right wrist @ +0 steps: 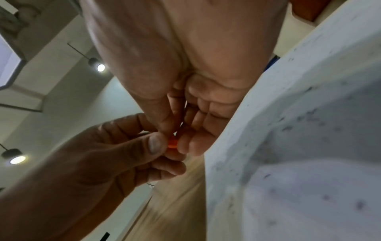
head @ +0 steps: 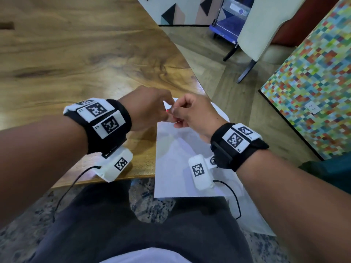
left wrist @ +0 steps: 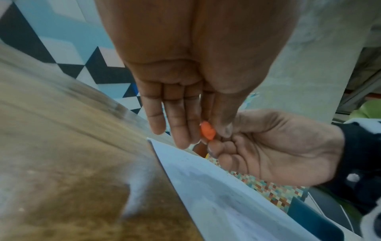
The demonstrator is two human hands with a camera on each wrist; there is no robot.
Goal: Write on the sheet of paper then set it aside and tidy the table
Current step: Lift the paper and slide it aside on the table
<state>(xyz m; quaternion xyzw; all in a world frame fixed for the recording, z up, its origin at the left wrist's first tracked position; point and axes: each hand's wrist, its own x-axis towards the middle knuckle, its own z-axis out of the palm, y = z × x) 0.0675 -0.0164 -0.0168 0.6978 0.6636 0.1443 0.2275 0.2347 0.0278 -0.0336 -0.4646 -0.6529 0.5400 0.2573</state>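
A white sheet of paper [head: 174,158] lies at the near right corner of the wooden table [head: 76,63] and overhangs its front edge. Both hands meet just above the sheet's far end. My left hand [head: 165,113] pinches a small orange cap [left wrist: 207,132] between thumb and fingers. My right hand [head: 177,115] has its fingers curled and pinches a thin pen whose body is almost wholly hidden. In the right wrist view the orange cap [right wrist: 172,144] sits between the fingertips of both hands. The paper [right wrist: 299,146] lies right beside them.
A cream chair [head: 252,35] with dark legs and a blue cart [head: 228,21] stand beyond the table's right edge. A multicoloured mosaic panel [head: 313,82] is at the right. Another white sheet [head: 256,215] hangs lower right. My lap [head: 133,224] is below.
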